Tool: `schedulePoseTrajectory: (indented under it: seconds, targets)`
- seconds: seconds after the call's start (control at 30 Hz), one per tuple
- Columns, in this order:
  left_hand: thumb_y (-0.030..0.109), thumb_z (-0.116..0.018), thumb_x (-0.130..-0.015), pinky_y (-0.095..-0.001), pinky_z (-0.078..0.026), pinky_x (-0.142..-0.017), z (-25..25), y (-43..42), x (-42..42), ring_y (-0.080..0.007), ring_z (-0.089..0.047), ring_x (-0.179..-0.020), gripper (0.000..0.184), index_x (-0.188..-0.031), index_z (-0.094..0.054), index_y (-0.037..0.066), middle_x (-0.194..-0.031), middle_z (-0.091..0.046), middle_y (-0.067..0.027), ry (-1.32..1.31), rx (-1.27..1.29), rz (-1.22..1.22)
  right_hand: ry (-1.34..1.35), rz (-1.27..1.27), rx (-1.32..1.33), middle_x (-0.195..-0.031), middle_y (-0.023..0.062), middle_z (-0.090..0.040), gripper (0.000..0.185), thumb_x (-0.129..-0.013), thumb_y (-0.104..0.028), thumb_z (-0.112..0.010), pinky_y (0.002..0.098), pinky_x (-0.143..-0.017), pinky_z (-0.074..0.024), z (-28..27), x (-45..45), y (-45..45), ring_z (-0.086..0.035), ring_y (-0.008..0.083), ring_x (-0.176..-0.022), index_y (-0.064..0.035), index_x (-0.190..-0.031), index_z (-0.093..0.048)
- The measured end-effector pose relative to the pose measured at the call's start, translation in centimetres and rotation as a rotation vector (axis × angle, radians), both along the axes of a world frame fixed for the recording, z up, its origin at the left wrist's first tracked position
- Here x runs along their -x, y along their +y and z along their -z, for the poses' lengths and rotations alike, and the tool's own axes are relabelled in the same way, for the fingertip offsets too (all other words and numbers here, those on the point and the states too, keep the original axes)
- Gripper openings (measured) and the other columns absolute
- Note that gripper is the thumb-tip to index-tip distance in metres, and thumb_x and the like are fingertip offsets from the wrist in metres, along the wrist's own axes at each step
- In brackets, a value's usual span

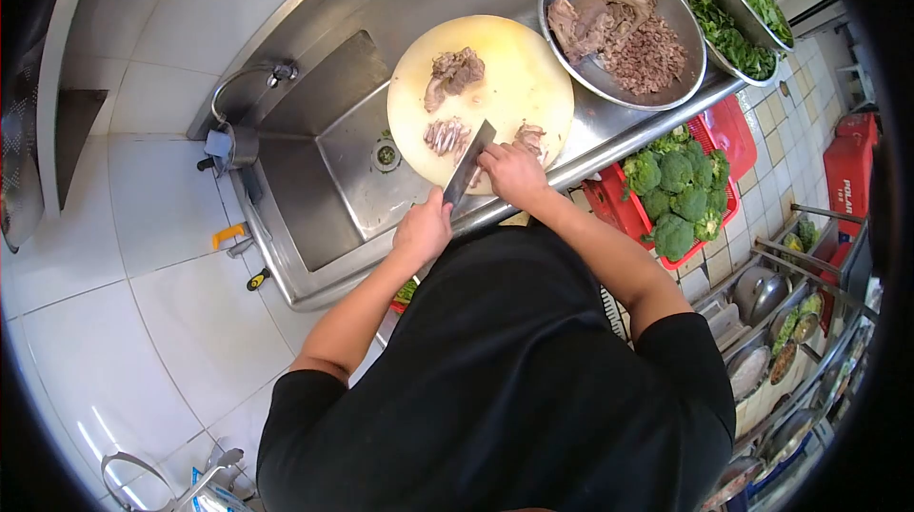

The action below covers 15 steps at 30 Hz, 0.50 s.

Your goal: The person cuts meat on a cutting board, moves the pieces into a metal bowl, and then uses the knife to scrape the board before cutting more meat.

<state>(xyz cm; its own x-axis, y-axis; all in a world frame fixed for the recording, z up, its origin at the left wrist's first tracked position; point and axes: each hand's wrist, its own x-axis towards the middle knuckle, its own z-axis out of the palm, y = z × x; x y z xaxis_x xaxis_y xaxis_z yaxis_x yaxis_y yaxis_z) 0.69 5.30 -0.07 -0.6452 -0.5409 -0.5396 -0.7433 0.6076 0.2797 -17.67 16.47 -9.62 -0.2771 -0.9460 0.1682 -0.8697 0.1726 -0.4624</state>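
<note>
Slantwise: knife (467, 167), long axis pointing forward-right.

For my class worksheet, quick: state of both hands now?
Left hand: closed, holding the knife.
Right hand: curled beside the knife; whether holding anything cannot be told.

Steel knife (467, 166) aslant beside brownish sliced meat (444, 136), round yellowish board (519, 60) beneath.

- Red box (850, 165), right edge of view: brand lettering "POLAR", in white capitals, running vertically along the side.
- Same box, next to the brand lettering: a short row of smaller white characters, apparently a number; too small to read with certainty.
- Blue-and-white packet (217, 494), lower left edge of view: surface markings, not legible.
</note>
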Motion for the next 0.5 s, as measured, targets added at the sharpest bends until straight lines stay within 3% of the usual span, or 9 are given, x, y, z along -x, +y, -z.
schedulePoseTrajectory:
  seconds: [0.33, 0.5]
  targets:
    - [0.022, -0.059, -0.105, -0.0608, -0.051, -0.085, -3.4, -1.9, -1.0, -0.0528, -0.068, -0.097, 0.024, -0.114, -0.054, 0.001, -0.098, -0.07, -0.0329, 0.017, -0.089, 0.026, 0.1, -0.082, -0.04, -0.106, 0.0066, -0.067, 0.021, -0.089, -0.011, -0.06, 0.0393, -0.091, -0.0494, 0.3, 0.4, 0.4, -0.07, 0.0231, -0.098, -0.0111, -0.109, -0.068]
    - [0.024, -0.059, -0.105, -0.0594, -0.053, -0.083, 1.5, 0.1, -0.3, -0.053, -0.069, -0.095, 0.026, -0.114, -0.054, 0.0, -0.096, -0.071, -0.0321, 0.093, -0.047, -0.092, 0.041, -0.095, -0.129, -0.105, 0.0073, -0.066, 0.019, -0.089, -0.011, -0.061, 0.0391, -0.091, -0.0493, -1.1, 0.6, 0.3, -0.07, 0.0239, -0.099, -0.0103, -0.107, -0.067]
